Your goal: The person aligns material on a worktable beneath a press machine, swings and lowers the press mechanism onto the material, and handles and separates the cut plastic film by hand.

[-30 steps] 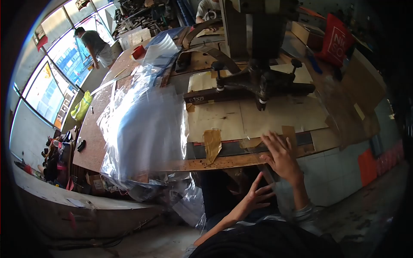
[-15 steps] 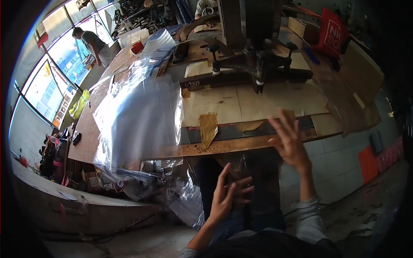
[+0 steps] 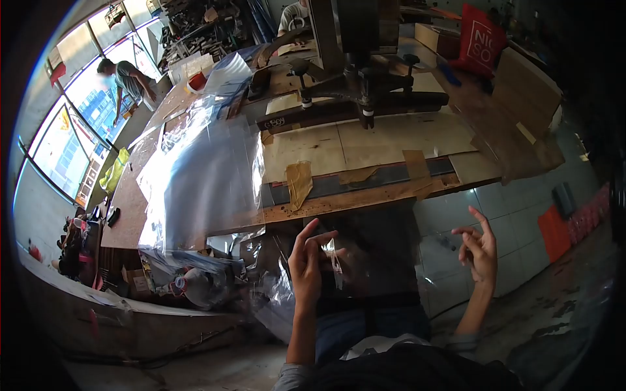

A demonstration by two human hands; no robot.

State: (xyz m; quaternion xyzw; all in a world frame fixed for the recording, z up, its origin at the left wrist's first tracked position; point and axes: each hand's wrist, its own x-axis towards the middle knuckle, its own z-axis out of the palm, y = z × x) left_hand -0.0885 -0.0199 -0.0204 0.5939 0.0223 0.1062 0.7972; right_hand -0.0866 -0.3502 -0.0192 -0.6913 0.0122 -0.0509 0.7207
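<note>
My left hand (image 3: 308, 257) is raised in front of the table's near edge, fingers apart and bent, nothing in it. To the right, my right hand (image 3: 479, 249) hangs in the air over the tiled floor, its index finger stretched and the others curled loosely, also without an object. Beyond them lies a pale board (image 3: 378, 140) with brown tape (image 3: 299, 185) at its front edge. A dark press head with a crossbar (image 3: 365, 107) stands over the board. Stacked clear plastic sheets (image 3: 208, 176) cover the table's left part.
A red bag (image 3: 481, 42) and a cardboard box (image 3: 435, 40) sit at the back right. One person (image 3: 134, 81) stands by the windows; another person (image 3: 295, 18) is behind the machine. Plastic film and a bottle (image 3: 195, 287) are below the table (image 3: 339, 208).
Both hands have moved back from the table edge and apart, the right one lower and farther right. The view has shifted, and the person by the windows has changed arm pose.
</note>
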